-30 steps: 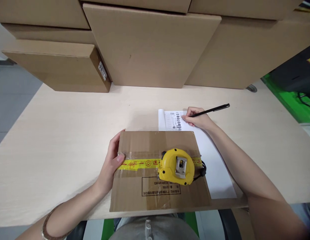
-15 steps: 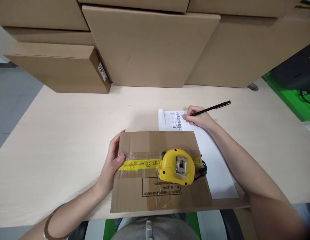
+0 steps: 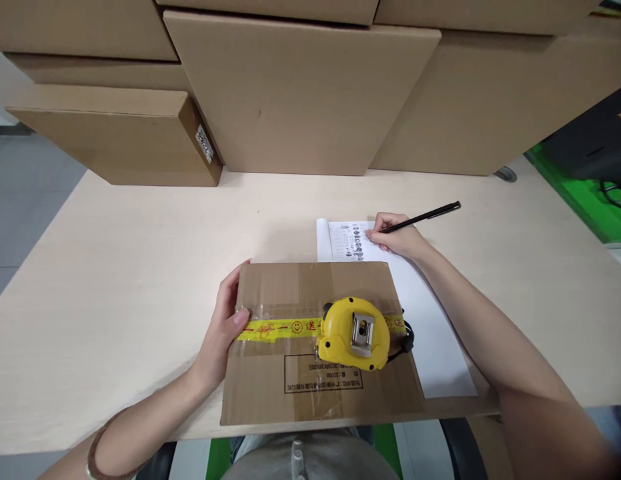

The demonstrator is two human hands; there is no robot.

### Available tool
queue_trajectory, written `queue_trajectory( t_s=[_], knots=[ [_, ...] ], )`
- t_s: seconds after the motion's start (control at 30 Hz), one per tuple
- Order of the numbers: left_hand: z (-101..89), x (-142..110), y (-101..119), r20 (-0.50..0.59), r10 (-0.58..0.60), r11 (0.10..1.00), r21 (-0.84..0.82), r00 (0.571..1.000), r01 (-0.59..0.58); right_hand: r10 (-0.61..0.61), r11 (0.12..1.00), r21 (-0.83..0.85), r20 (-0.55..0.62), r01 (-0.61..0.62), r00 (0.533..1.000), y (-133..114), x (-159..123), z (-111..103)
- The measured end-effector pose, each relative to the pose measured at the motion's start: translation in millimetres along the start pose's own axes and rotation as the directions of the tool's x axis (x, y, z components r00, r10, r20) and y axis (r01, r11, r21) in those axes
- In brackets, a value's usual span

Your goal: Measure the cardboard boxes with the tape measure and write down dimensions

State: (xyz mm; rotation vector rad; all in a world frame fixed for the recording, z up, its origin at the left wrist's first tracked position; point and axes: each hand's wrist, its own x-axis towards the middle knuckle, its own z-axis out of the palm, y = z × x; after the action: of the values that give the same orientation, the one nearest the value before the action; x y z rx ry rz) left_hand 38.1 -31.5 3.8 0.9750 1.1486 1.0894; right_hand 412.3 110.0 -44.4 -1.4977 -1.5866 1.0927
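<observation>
My left hand (image 3: 226, 328) grips the left side of a cardboard box (image 3: 270, 287), its thumb on top near a yellow printed tape strip. On the box lies a yellow tape measure (image 3: 337, 333) with a metal clip and a black wrist cord. My right hand (image 3: 396, 235) pinches a black pen (image 3: 430, 214), which slants up to the right. That hand rests on a white paper pad (image 3: 435, 347) marked with handwriting and small print. Part of the pad is hidden under the box, and the pen tip is hidden by my fingers.
Large cardboard boxes (image 3: 300, 100) stand along the back of the pale table (image 3: 115, 267). A flatter carton (image 3: 125, 147) with a label is at the back left. A round metal grommet (image 3: 505, 174) sits at the back right. A green surface (image 3: 565, 193) lies beyond the table.
Almost nothing differs. My right hand and the pen have shifted very slightly at the pad; the box, tape measure and left hand stay in place.
</observation>
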Motion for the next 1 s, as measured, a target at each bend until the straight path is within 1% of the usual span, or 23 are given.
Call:
queue_trajectory(
  t_s=[0.2, 0.4, 0.63, 0.9, 1.0],
  knots=[
    [1.8, -1.8, 2.2, -0.011, -0.015, 1.0, -0.02, 1.0, 0.015, 0.002, 1.0, 0.012, -0.009, -0.002, 1.0, -1.0, -0.2, 0.9],
    [-0.9, -2.2, 0.9, 0.016, -0.017, 1.0, -0.021, 1.0, 0.018, -0.023, 0.999, 0.046, -0.094, 0.027, 0.995, -2.9, -2.0, 1.4],
    [-1.5, -2.4, -1.0, 0.023, -0.023, 0.999, -0.031, 0.999, 0.024, -0.031, 0.999, -0.019, -0.049, 0.03, 0.998, -2.2, -2.4, 1.0],
    [-4.6, -1.9, -2.4, 0.024, -0.01, 1.0, 0.005, 1.0, 0.01, -0.022, 0.999, -0.039, -0.015, 0.022, 1.0, -1.1, -1.1, -1.0],
    [-4.2, -1.3, -1.6, 0.024, -0.014, 1.0, 0.008, 1.0, 0.014, -0.017, 0.999, -0.04, -0.023, 0.016, 1.0, -3.6, -1.6, -0.8]
  ],
)
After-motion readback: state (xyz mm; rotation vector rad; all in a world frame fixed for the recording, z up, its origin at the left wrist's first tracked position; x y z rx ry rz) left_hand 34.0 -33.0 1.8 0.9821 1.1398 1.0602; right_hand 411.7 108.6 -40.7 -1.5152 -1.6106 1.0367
